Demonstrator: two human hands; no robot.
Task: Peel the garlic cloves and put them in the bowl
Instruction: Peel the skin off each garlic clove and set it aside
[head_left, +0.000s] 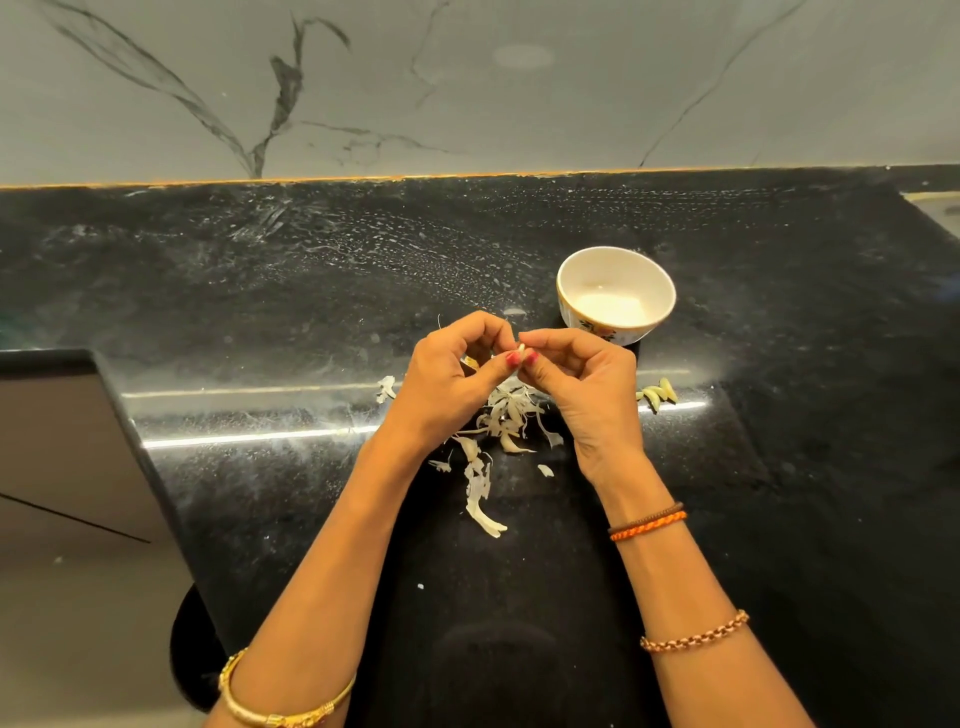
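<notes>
While a small pale garlic clove (521, 347) sits pinched between the fingertips of both hands, only a sliver of it shows, so whether any skin still clings to it cannot be told. The left hand (457, 374) curls its thumb and forefinger onto the clove from one side, and the right hand (576, 374) nips it from the other, the fingertips of both nearly touching. Directly beneath the fingers lies a heap of papery skins (506, 415), with more shreds trailing back toward the wrists. Beyond the right hand's fingers, near but apart, stands the white bowl (660, 283); no cloves can be made out in it. Just outside the right hand rest a few yellowish cloves (658, 394) on the black counter (260, 291). Judging by this, peeling is well underway, while the filling of the bowl seems hardly begun.
</notes>
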